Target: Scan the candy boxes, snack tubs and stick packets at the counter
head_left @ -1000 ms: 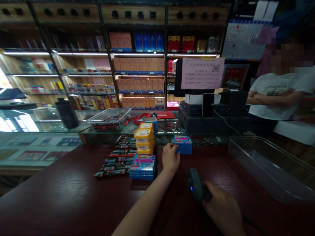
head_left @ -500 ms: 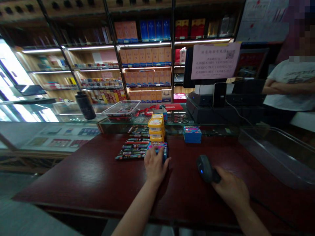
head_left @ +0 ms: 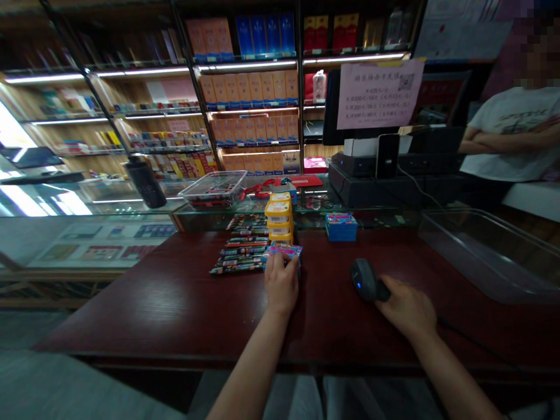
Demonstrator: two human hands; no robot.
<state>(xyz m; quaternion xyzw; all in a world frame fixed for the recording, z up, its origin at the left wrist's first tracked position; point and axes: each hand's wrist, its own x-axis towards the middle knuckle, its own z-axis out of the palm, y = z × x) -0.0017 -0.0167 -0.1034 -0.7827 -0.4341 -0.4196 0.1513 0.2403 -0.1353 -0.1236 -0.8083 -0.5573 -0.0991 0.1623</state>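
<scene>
I have my left hand (head_left: 281, 284) laid over the near end of the blue card packs (head_left: 285, 252) on the dark red desk (head_left: 153, 303), fingers curled down onto the top pack; whether that grip has truly clenched on it I cannot tell. The pack's pink and blue label carries print too blurred for me to read. My right hand (head_left: 409, 308) is clenched round the handle of the black barcode scanner (head_left: 364, 280), well to the right of the packs, its head showing a small blue light. Just behind the packs stands a stack of yellow tins (head_left: 279, 220) with white labels, unreadable from here. Just left of the packs lie rows of dark wrapped sticks (head_left: 238, 252). Behind and to the right of the packs sits a second blue stack (head_left: 340, 226). Farther right of the packs is a clear plastic tray (head_left: 485, 256). Beyond the packs, on the glass counter, a pink notice (head_left: 378, 93) hangs on the till screen; its lines of writing and a square code are too small to make out. A person in a white shirt (head_left: 511, 140) stands with folded arms, far right of the packs.
</scene>
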